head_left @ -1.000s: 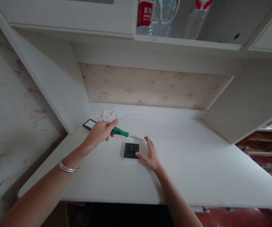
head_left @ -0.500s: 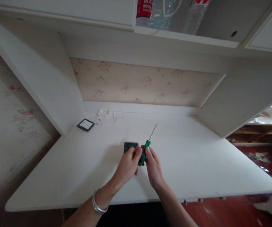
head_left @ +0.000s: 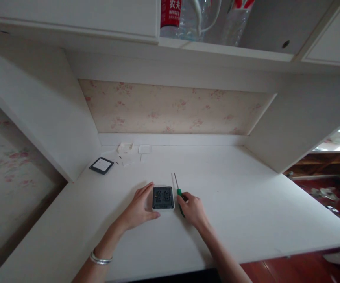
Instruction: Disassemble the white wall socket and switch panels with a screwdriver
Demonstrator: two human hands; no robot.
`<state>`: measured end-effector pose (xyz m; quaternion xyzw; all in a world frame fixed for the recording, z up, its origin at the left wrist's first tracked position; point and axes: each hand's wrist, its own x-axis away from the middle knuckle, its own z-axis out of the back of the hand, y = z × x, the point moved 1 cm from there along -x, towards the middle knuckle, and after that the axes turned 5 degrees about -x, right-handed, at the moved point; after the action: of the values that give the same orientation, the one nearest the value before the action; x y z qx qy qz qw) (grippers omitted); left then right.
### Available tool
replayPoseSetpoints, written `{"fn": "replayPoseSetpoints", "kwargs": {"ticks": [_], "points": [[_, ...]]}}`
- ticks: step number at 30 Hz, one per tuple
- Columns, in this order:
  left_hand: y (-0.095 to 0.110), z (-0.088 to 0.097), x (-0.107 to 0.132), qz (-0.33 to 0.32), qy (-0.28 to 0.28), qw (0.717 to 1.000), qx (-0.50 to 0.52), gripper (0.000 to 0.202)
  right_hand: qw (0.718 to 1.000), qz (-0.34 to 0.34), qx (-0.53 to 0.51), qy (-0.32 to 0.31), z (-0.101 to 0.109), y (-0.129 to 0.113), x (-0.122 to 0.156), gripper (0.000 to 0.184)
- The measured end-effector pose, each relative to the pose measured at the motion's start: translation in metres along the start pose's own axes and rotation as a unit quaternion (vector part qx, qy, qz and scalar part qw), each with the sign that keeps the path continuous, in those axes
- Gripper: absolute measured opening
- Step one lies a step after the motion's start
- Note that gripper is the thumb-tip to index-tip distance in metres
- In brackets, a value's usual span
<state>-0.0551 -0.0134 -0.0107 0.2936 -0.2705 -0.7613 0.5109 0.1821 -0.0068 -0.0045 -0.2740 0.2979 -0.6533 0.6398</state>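
A dark square switch module (head_left: 163, 197) in a white frame lies on the white desk (head_left: 246, 212). My left hand (head_left: 139, 207) rests against its left side, thumb below it and fingers spread along its edge. My right hand (head_left: 194, 210) is just right of the module, closed round the green handle of a screwdriver (head_left: 178, 190). The metal shaft points away from me, past the module's right edge.
A second black-framed switch plate (head_left: 101, 165) lies at the back left by the side panel. Small white plastic parts (head_left: 131, 151) sit along the back wall. Water bottles (head_left: 199, 17) stand on the shelf above. The desk's front edge is near my arms.
The screwdriver has passed from my left hand to my right. My left hand moved from the screwdriver to the module's left side. The shaft swung to point straight away from me.
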Motion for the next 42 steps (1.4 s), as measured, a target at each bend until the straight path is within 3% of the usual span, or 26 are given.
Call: {"fn": "replayPoseSetpoints", "kwargs": {"ticks": [5, 11, 22, 36, 42], "points": [[-0.001, -0.001, -0.005, 0.0, 0.008, 1.0, 0.03, 0.079, 0.995, 0.036, 0.095, -0.025, -0.003, -0.01, 0.006, 0.033], [0.001, -0.001, -0.009, -0.003, 0.003, 0.999, 0.043, 0.083, 0.986, 0.048, 0.158, -0.027, 0.0, -0.013, 0.007, 0.04], [-0.002, -0.005, -0.014, 0.0, -0.024, 0.996, 0.086, 0.089, 0.994, 0.087, -0.067, 0.021, -0.005, -0.003, -0.002, 0.034], [0.018, 0.001, -0.013, 0.041, -0.026, 0.989, 0.14, 0.082, 0.988, 0.136, -0.077, -0.016, -0.008, -0.007, 0.012, 0.034], [0.016, -0.001, -0.01, 0.019, -0.004, 0.986, 0.164, 0.081, 0.982, 0.143, -0.118, -0.037, -0.006, -0.004, 0.01, 0.033]]}}
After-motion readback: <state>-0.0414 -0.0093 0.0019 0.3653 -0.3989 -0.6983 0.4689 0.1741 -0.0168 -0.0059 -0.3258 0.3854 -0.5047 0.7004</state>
